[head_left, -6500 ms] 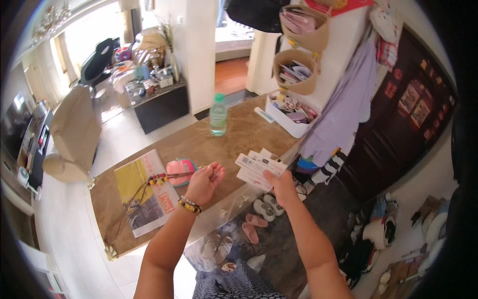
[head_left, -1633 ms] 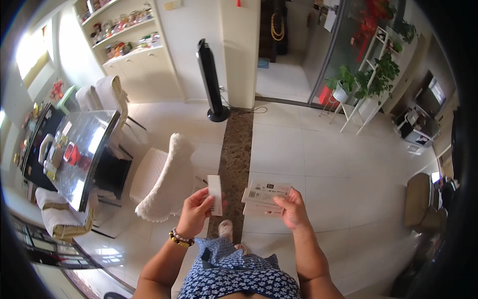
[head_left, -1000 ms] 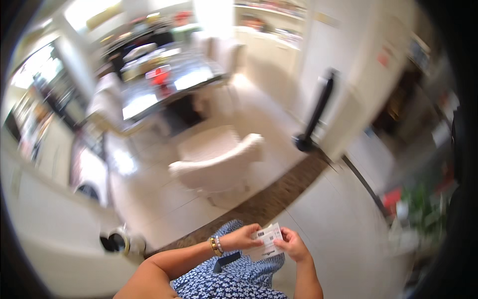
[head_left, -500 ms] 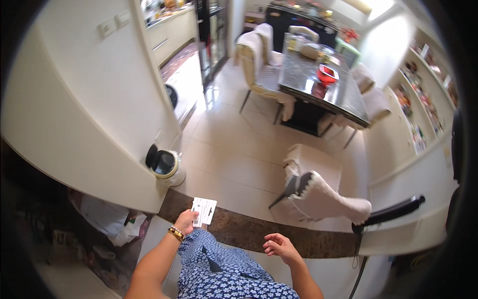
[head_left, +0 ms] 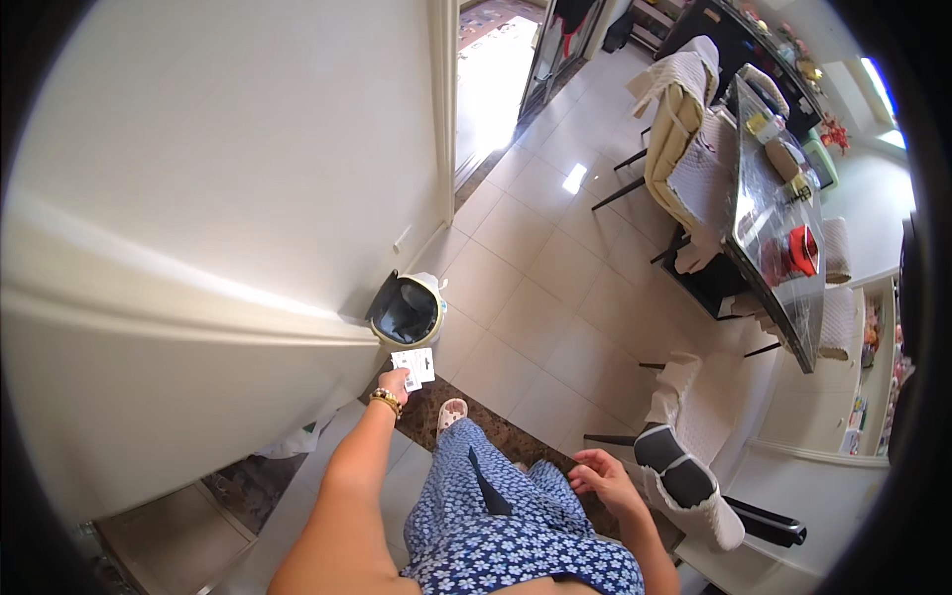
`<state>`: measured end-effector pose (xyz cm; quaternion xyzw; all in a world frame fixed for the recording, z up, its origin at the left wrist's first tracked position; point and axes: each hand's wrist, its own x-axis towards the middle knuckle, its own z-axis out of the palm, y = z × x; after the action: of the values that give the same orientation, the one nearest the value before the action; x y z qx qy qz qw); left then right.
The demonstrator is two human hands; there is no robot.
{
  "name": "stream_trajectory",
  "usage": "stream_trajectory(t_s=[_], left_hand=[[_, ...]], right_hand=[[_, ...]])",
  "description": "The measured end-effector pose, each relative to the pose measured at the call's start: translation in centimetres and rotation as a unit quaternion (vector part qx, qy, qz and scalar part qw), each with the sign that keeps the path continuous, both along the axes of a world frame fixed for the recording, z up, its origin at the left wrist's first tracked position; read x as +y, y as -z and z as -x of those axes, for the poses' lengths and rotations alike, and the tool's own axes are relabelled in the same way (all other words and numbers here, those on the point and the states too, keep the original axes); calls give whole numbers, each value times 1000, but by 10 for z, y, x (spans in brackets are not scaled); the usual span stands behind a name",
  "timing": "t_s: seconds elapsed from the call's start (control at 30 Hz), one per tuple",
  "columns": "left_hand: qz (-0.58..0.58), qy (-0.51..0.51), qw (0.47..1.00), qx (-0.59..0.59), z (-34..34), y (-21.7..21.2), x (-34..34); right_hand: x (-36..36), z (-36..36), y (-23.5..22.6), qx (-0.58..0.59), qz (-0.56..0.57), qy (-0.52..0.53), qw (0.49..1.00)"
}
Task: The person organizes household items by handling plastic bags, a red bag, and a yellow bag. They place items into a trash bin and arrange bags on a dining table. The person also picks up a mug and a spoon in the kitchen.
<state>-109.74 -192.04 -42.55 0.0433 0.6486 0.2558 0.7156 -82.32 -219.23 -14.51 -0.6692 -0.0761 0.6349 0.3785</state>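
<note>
Between the fingers of my left hand (head_left: 393, 383) are white cardboard package cards (head_left: 417, 365) with dark print and a hanging slot. The hand is stretched out just short of a trash can (head_left: 437, 319), whose lid is up and whose dark lining (head_left: 405, 309) shows. Out to the right, my right hand (head_left: 600, 474) is held in the air with nothing in it. Its fingers are loosely curled and apart.
A wall (head_left: 248, 198) runs close along the left, beside the can. To the right a covered chair (head_left: 691, 466) stands near me. Farther off are a dining table (head_left: 759, 233) with a red bowl (head_left: 801, 250) and more chairs (head_left: 684, 139). A doorway (head_left: 496, 84) opens ahead.
My view has swung left, and I have come closer to the trash can. My left hand has reached forward with the cards. My right hand stays empty.
</note>
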Motion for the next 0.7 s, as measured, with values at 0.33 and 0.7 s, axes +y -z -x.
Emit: stream_trajectory(t_s=[0.33, 0.7], left_hand=[[81, 12, 991, 105, -15, 63, 55], [56, 40, 997, -26, -166, 44, 87]], right_hand=[[107, -146, 29, -10, 77, -128, 989], [430, -405, 20, -244, -96, -221, 939]])
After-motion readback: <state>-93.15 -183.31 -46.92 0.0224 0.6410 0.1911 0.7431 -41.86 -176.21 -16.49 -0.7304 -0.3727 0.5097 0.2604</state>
